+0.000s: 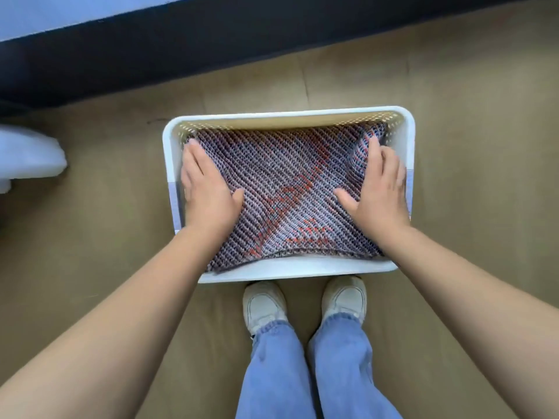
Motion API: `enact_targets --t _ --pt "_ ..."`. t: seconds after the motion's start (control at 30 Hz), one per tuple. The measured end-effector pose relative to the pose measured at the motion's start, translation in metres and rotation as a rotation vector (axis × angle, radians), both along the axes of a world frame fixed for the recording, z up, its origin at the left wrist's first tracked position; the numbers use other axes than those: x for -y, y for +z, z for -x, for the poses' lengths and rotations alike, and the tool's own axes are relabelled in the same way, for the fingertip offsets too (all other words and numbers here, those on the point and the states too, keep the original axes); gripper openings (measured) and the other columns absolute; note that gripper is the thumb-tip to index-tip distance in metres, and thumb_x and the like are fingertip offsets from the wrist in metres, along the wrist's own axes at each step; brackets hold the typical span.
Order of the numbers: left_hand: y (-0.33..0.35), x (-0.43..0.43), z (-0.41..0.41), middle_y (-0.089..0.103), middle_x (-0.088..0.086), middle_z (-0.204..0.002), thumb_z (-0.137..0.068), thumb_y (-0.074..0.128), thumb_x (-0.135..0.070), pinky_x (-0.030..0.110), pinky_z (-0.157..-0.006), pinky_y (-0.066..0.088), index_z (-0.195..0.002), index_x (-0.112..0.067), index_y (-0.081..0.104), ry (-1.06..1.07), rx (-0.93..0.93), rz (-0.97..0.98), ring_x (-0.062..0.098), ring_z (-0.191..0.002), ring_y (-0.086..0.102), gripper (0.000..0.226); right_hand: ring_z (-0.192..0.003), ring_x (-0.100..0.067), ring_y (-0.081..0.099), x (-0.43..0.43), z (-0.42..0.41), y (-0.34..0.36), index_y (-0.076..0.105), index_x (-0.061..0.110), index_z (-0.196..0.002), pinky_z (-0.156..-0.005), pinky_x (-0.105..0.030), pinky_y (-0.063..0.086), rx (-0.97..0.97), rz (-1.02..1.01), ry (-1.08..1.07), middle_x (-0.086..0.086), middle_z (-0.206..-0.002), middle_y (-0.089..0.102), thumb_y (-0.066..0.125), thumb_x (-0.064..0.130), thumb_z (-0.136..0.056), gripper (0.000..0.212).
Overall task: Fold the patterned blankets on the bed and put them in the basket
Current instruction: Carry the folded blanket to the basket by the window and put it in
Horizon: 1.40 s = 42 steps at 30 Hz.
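A folded patterned blanket (281, 189), woven in purple, white and orange-red, lies inside a white perforated basket (290, 114) on the floor. It fills most of the basket and its near edge rides over the front rim. My left hand (205, 189) rests flat on the blanket's left side, fingers spread. On the blanket's right side lies my right hand (378, 189), flat, with its fingers against a raised fold by the basket's right wall. Neither hand grips anything.
The basket stands on a tan floor (469, 146), just ahead of my white shoes (302, 300) and jeans. A dark bed base (211, 46) runs across the top. A pale bedding corner (27, 152) hangs at the left edge.
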<state>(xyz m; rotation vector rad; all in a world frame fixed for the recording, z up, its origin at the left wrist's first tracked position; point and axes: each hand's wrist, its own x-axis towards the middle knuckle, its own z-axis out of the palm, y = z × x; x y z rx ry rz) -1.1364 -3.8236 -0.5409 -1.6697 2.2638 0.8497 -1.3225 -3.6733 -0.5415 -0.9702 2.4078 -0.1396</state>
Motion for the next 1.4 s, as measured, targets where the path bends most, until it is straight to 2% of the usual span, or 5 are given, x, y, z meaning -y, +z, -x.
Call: enact_targets --t 0.1,0.2,0.67,1.07,1.4 --pt "0.001 -0.014 -0.003 0.005 0.023 -0.154 -0.071 0.072 -0.044 0.043 -0.112 0.000 -0.147 -0.006 0.000 -0.506 -0.067 0.200 0.036 -0.142 0.003 0.111 -0.142 -0.035 0.001 -0.007 -0.010 -0.006 -0.004 0.022 -0.148 -0.114 -0.044 -0.001 0.028 -0.013 0.378 -0.021 -0.154 0.004 0.074 0.056 -0.063 0.121" --pt "-0.017 -0.021 -0.024 -0.021 0.021 -0.152 -0.065 0.061 -0.070 0.041 -0.109 -0.012 -0.136 -0.024 -0.029 -0.816 0.202 -0.020 0.035 -0.140 -0.018 0.123 -0.140 -0.033 -0.022 -0.013 -0.004 -0.028 -0.037 0.038 -0.131 -0.109 -0.045 -0.016 0.038 -0.254 0.613 -0.017 -0.153 -0.024 0.067 0.076 -0.050 0.137" --pt "-0.091 -0.016 -0.034 -0.034 0.027 -0.144 -0.049 0.051 -0.087 0.044 -0.112 -0.010 -0.119 -0.018 -0.053 -0.701 0.558 -0.052 0.038 -0.137 -0.025 0.143 -0.139 -0.039 -0.021 -0.012 0.003 -0.100 -0.044 0.031 -0.128 -0.109 -0.052 -0.012 -0.085 -0.451 0.567 -0.019 -0.150 -0.029 0.062 0.081 -0.047 0.142" --pt "0.130 -0.084 0.024 0.010 0.013 -0.156 -0.086 0.054 -0.045 0.043 -0.114 0.012 -0.147 -0.005 0.009 -0.608 0.183 -0.066 0.030 -0.143 0.005 0.085 -0.144 -0.027 0.007 -0.047 -0.022 0.131 0.004 0.006 -0.147 -0.115 -0.038 0.008 0.026 -0.188 0.419 -0.014 -0.157 0.006 0.042 0.043 -0.093 0.077" --pt "0.356 -0.161 0.099 0.004 0.005 -0.158 -0.094 0.037 -0.046 0.043 -0.114 0.009 -0.148 -0.015 0.010 -1.132 0.082 -0.012 0.022 -0.144 0.001 0.068 -0.145 -0.021 0.006 -0.173 -0.011 0.369 0.009 0.008 -0.147 -0.116 -0.035 0.004 -0.082 -0.224 -0.040 -0.009 -0.158 0.008 0.033 0.041 -0.097 0.065"
